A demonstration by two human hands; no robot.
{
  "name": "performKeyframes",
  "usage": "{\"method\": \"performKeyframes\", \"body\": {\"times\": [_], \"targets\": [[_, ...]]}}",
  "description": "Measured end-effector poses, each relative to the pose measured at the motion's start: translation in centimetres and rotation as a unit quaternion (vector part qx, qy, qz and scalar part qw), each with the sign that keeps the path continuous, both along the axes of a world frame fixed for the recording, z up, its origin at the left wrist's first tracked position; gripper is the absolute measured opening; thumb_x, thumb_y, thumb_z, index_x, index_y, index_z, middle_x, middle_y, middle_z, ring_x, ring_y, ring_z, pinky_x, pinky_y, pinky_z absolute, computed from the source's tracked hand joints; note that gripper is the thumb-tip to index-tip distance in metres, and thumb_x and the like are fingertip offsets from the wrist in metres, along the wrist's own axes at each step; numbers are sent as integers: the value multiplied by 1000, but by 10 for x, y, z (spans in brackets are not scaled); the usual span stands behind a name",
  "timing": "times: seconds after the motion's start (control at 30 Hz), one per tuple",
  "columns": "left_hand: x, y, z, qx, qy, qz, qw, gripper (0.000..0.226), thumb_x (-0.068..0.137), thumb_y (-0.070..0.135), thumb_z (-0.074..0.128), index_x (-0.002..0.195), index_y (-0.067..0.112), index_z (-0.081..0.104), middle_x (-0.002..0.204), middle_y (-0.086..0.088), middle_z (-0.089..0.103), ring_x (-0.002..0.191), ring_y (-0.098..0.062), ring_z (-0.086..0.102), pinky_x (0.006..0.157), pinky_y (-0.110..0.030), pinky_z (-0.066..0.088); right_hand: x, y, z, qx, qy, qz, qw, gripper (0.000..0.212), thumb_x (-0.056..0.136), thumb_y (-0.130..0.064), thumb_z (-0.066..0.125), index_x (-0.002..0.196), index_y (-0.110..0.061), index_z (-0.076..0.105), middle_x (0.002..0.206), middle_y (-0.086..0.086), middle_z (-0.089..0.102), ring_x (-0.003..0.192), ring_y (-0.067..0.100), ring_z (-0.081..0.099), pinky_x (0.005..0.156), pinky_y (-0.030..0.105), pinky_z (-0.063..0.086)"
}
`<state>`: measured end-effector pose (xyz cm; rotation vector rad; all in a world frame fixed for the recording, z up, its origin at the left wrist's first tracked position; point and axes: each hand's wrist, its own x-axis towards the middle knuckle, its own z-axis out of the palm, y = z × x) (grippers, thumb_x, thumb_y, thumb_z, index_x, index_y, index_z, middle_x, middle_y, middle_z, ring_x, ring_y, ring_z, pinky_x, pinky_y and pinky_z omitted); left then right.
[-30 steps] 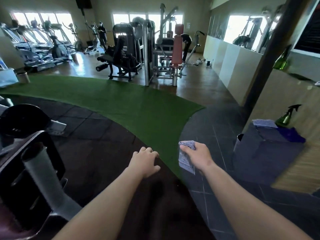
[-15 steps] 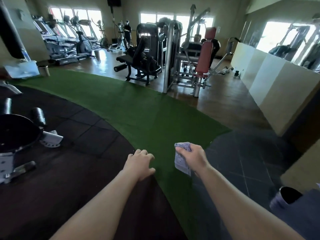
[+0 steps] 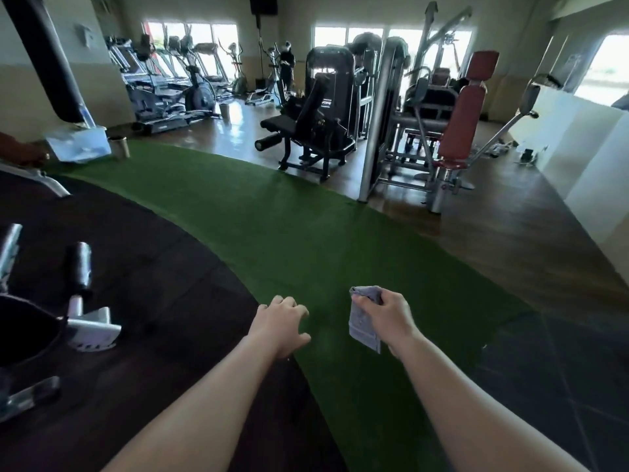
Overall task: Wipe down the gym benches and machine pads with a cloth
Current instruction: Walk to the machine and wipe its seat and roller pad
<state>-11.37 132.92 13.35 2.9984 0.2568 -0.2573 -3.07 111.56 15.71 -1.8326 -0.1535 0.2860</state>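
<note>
My right hand (image 3: 386, 318) grips a small folded blue-grey cloth (image 3: 364, 321) that hangs down from my fingers, held out over the green turf. Beside it, my left hand (image 3: 280, 321) holds nothing, its fingers loosely curled downward. Ahead across the turf stands a black leg machine with a padded seat and back (image 3: 315, 120). To its right is a silver machine with a red back pad (image 3: 468, 110). Both hands are far from any pad.
A green turf strip (image 3: 272, 233) runs diagonally across the floor. A bench frame with black roller pads (image 3: 80, 267) is at the left. Treadmills and ellipticals (image 3: 170, 93) line the far windows. A white partition wall (image 3: 585, 155) stands at the right. A person (image 3: 287, 66) stands far back.
The view has swung left and forward: the counter with the spray bottle has left the frame and the machines look nearer. Both hands keep their pose, the cloth still in my right hand.
</note>
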Motion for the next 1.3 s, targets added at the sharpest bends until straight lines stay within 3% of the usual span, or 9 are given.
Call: {"method": "performKeyframes", "body": {"times": [0.27,0.53,0.93,1.3], "targets": [[210,122,-8,2,-9,42,999,59,93,53,61,147,32,51,146,2,49,138,-23,39,111,-45,38,230,130,-13,-17,-10,42,999,10,87,-32,80,86,-22,79,82,0,78,83,23,76,82,48,63],[380,261,-5,-16,-24,141,990,57,92,55,61,144,34,52,142,4,50,134,-21,41,107,-43,40,440,300,0,-60,-36,147,987,19,85,-41,78,83,-22,78,80,0,77,80,23,75,77,44,62],[576,546,-23,-3,-5,223,975,56,93,55,59,144,33,53,143,2,50,135,-23,41,106,-45,40,659,609,-15,-45,-23,216,975,21,88,-34,80,80,-15,75,74,0,76,72,19,74,64,32,58],[721,813,-26,24,-39,327,944,54,92,55,58,141,31,55,137,3,54,130,-22,44,103,-42,43,842,915,-22,-52,-41,318,946,19,87,-37,79,80,-19,77,80,-1,77,79,19,76,73,40,60]]}}
